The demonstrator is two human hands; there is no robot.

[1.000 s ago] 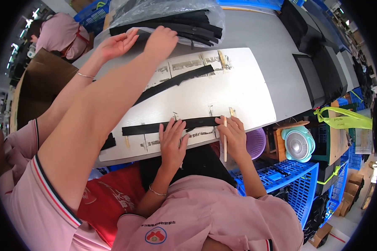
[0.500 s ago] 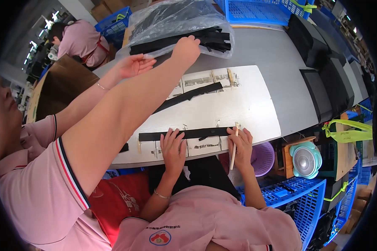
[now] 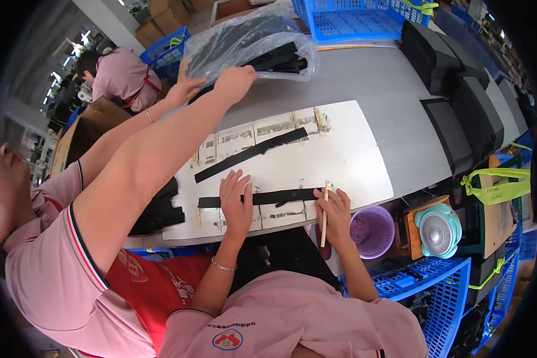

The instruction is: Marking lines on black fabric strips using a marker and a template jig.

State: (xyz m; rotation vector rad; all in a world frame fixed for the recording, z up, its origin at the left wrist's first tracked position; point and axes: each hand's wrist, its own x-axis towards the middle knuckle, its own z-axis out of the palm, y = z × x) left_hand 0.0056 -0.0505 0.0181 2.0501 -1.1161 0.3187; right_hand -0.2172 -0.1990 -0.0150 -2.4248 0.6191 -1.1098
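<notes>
A black fabric strip (image 3: 274, 197) lies across the near part of a white board (image 3: 346, 158) bearing glued marks and tape. My left hand (image 3: 237, 206) rests over this strip left of its middle, fingers stretched out and apart, holding nothing. At the strip's right end, my right hand (image 3: 335, 215) grips a slim, pale, pencil-like stick (image 3: 324, 224); its upper tip is by the strip's end. Farther up the board, a second black strip (image 3: 250, 155) lies slanted, with neither of my hands on it.
A co-worker's arms (image 3: 155, 149) reach from the left toward a clear plastic bag (image 3: 307, 56) of black strips. More black pieces (image 3: 164, 215) lie left of the board. Black box-like pieces (image 3: 474, 113) stand at right; a purple basket (image 3: 373, 232) and fan (image 3: 438, 232) sit below the table edge.
My left hand has shifted slightly left, its fingers lifting and spreading. The co-worker's hand has drawn back left along the bag. My right hand keeps the stick at the strip's end.
</notes>
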